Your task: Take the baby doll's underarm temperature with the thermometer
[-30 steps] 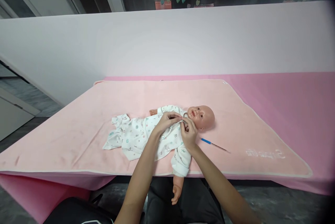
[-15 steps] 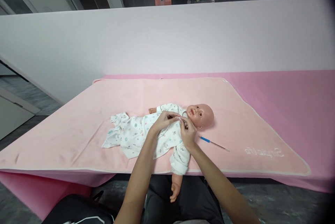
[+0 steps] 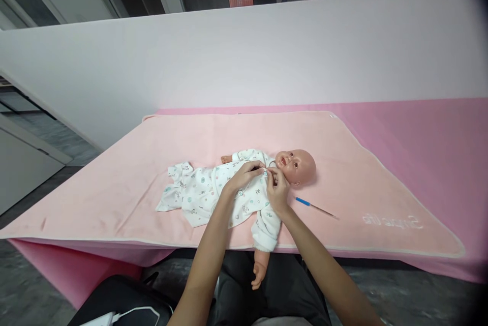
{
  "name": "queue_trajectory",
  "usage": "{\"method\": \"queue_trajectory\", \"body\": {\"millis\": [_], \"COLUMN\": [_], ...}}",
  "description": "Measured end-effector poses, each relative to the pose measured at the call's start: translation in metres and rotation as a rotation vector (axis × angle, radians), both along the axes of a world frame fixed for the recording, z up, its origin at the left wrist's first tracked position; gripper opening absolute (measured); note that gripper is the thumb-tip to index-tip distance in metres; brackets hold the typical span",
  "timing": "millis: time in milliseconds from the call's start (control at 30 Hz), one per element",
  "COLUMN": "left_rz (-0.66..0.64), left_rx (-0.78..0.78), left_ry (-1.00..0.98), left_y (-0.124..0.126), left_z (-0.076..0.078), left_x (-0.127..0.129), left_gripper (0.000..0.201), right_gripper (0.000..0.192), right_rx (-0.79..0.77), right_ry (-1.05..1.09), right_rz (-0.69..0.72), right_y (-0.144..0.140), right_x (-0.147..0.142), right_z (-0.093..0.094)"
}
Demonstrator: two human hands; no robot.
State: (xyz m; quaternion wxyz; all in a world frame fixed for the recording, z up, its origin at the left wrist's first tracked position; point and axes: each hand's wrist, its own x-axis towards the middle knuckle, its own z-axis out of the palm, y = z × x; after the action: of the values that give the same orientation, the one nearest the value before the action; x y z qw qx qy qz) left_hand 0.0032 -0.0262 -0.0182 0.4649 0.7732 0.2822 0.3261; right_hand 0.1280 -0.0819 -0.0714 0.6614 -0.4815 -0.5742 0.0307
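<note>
A baby doll (image 3: pixel 301 166) lies on its back with its head to the right, dressed in a white printed baby outfit (image 3: pixel 204 188). My left hand (image 3: pixel 246 174) pinches the cloth at the doll's upper chest, near the neckline. Close beside it, my right hand (image 3: pixel 277 187) grips the same edge of the outfit below the chin. A small bit of fabric shows between the fingertips; whether a fastener is there I cannot make out. One doll arm (image 3: pixel 260 270) hangs over the table's near edge.
A blue-handled tool with a thin metal shaft (image 3: pixel 316 207) lies right of my right hand. Beneath everything spreads a peach mat (image 3: pixel 381 173) over a pink table cover (image 3: pixel 438 148). A white partition (image 3: pixel 244 61) stands behind. A black bag (image 3: pixel 118 298) with a white cable sits at lower left.
The whole view has shifted slightly, so the doll and mat appear a little further right. Both hands stay at the neckline; their fingers have moved only slightly.
</note>
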Motion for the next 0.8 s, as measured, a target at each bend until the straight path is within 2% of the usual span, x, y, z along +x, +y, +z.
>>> {"method": "queue_trajectory", "body": {"millis": [100,267,400,500,600,800], "left_rz": [0.007,0.010,0.045,0.058,0.116,0.442], "left_rx": [-0.025,-0.109,-0.153,-0.137,-0.058,0.293], "left_ry": [-0.031,-0.136,-0.205,-0.223,-0.192,-0.089], "left_y": [0.000,-0.002,-0.003,-0.005,-0.007,-0.025], "left_z": [-0.002,-0.003,-0.004,-0.005,-0.006,-0.006], "left_x": [0.001,0.001,-0.001,-0.001,0.001,-0.003], "left_gripper": [0.020,0.016,0.021,0.022,0.021,0.013], "right_gripper": [0.012,0.017,0.018,0.016,0.010,0.011], "right_rx": [-0.023,-0.018,-0.037,-0.053,-0.068,-0.080], "right_ry": [0.035,-0.016,-0.098,-0.121,-0.115,-0.047], "right_rz": [0.001,0.010,0.042,0.005,-0.036,-0.014], "right_y": [-0.001,-0.004,-0.004,-0.003,-0.001,0.000], "right_x": [0.000,0.001,0.000,-0.001,-0.001,0.000], "right_z": [0.001,0.003,0.003,0.004,0.003,-0.001]}}
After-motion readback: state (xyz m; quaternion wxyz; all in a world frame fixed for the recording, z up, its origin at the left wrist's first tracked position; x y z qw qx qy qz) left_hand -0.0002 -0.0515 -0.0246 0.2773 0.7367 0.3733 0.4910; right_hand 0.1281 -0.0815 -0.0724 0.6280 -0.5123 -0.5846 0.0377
